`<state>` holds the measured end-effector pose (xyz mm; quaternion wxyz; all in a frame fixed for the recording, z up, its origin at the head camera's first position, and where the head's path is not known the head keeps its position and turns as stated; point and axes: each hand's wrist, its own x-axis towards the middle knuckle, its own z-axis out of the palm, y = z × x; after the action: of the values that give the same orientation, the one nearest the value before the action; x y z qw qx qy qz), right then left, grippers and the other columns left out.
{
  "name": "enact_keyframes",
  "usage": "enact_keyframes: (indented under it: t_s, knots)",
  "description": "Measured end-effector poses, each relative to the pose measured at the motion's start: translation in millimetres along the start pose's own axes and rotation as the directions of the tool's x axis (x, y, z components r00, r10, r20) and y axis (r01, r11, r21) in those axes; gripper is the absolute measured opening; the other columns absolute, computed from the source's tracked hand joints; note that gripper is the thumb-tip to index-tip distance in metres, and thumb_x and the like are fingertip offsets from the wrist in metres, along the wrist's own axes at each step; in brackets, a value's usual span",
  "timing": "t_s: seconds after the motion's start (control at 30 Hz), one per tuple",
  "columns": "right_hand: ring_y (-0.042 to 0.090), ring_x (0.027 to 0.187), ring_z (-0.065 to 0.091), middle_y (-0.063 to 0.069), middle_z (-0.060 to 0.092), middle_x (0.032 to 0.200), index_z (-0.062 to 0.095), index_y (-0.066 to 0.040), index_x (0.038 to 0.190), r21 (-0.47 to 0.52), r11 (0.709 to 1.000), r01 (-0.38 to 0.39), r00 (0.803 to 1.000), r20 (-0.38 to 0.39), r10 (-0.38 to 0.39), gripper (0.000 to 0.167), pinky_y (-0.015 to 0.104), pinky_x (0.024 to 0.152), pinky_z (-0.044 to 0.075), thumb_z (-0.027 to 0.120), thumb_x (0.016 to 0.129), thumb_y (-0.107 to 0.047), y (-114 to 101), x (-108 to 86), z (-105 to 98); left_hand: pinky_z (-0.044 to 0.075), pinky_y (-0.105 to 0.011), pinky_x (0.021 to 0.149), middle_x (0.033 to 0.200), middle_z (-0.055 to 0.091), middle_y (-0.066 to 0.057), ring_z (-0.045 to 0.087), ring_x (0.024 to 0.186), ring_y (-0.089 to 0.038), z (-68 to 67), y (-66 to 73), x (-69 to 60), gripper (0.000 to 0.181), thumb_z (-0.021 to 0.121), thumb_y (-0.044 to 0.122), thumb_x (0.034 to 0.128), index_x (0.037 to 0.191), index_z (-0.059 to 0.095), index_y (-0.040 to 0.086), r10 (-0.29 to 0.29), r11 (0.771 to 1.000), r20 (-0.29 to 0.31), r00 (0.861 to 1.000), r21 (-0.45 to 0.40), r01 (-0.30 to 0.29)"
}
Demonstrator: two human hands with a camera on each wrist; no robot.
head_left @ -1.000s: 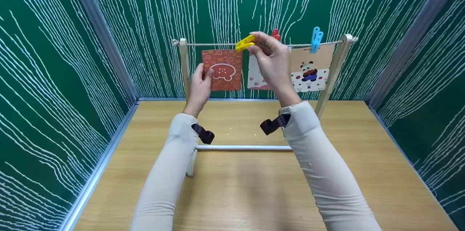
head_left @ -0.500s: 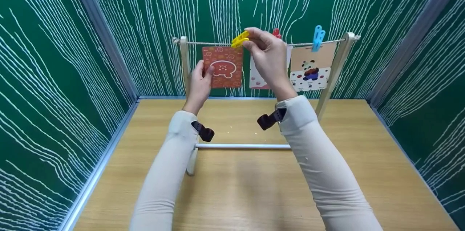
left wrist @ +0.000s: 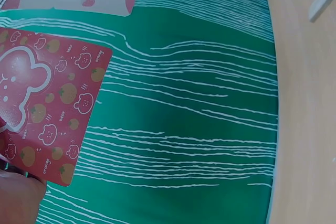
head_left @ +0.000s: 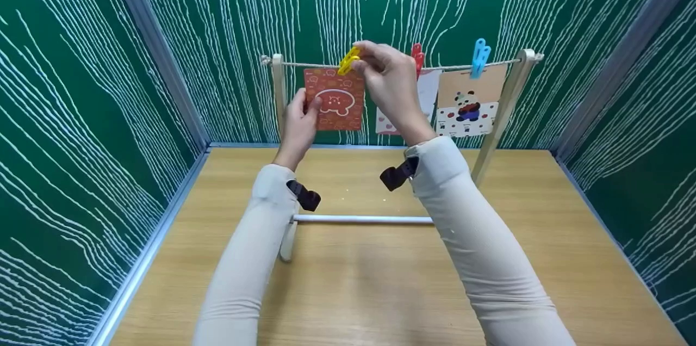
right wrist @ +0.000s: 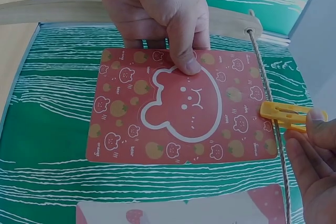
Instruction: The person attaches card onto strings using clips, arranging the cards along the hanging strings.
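My left hand (head_left: pixel 299 124) holds a red card (head_left: pixel 348 117) with a white bear outline by its left edge, thumb in front. In the right wrist view the left hand (right wrist: pixel 163 11) has its thumb on the card's face (right wrist: pixel 123 124). My right hand (head_left: pixel 396 82) pinches a yellow clothespin (head_left: pixel 348 61) between thumb and fingers. The clothespin's tip (right wrist: pixel 270 110) lies across the rope (right wrist: pixel 266 74) and over the card's top edge. Whether its jaws bite on the card, I cannot tell. Only part of the card (left wrist: pixel 68 114) shows in the left wrist view.
The rope runs between two wooden posts (head_left: pixel 278 79) of a stand. A pink-and-white card (head_left: pixel 428 93) hangs near a red clothespin (head_left: pixel 417 57), partly behind my right hand. A panda card (head_left: pixel 468 101) hangs from a blue clothespin (head_left: pixel 479 59). A white crossbar (head_left: pixel 364 219) joins the stand low down.
My right hand has carried the yellow clothespin leftward from the card's top right corner to along its top edge, tilting it more upright. The card has risen slightly toward the rope.
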<state>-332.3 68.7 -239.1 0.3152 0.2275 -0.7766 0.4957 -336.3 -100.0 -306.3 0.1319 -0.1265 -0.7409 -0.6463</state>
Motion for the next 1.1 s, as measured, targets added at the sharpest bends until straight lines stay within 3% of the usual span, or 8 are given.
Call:
enact_keyframes:
  t_s: [0.27, 0.6, 0.87, 1.1]
  knots:
    - [0.014, 0.092, 0.065, 0.007, 0.07, 0.108, 0.068, -0.008, 0.117, -0.061, 0.998, -0.025, 0.999, 0.031, 0.027, 0.026, 0.019, 0.083, 0.051, 0.064, 0.091, -0.011, -1.3, 1.9, 1.2, 0.05, -0.035, 0.096, 0.123, 0.058, -0.014, 0.057, 0.109, -0.021, 1.5, 1.4, -1.7, 0.03, 0.043, 0.019, 0.1011, 0.128, 0.047, 0.006, 0.008, 1.0, 0.014, 1.0, -0.006, -0.008]
    - [0.019, 0.095, 0.066, 0.012, 0.07, 0.111, 0.067, -0.004, 0.118, -0.119, 0.992, 0.042, 0.998, 0.045, -0.037, 0.027, 0.023, 0.086, 0.052, 0.063, 0.092, -0.009, -1.4, 3.6, 5.9, 0.05, -0.036, 0.096, 0.123, 0.057, -0.013, 0.057, 0.11, -0.02, 0.5, -23.2, 12.8, 0.033, 0.044, 0.022, 0.1006, 0.13, 0.046, 0.006, 0.03, 0.999, 0.021, 0.999, -0.038, -0.029]
    - [0.019, 0.103, 0.066, 0.012, 0.069, 0.113, 0.065, -0.006, 0.122, -0.141, 0.988, 0.056, 0.996, 0.071, -0.047, 0.029, 0.023, 0.09, 0.051, 0.061, 0.093, -0.009, -1.1, 1.7, 9.8, 0.051, -0.035, 0.093, 0.117, 0.058, -0.012, 0.058, 0.105, -0.019, 1.2, -28.1, 11.5, 0.031, 0.044, 0.023, 0.1002, 0.126, 0.047, 0.005, 0.067, 0.997, 0.015, 0.998, -0.023, -0.067]
    - [0.02, 0.104, 0.065, 0.012, 0.067, 0.113, 0.062, -0.007, 0.125, -0.156, 0.985, 0.067, 0.994, 0.096, -0.052, 0.031, 0.025, 0.091, 0.051, 0.059, 0.094, -0.009, -0.8, 0.1, 13.4, 0.051, -0.035, 0.094, 0.118, 0.058, -0.011, 0.058, 0.107, -0.018, 1.1, -30.4, 9.1, 0.03, 0.045, 0.023, 0.1, 0.126, 0.047, 0.007, 0.045, 0.999, 0.01, 0.999, -0.02, -0.045]
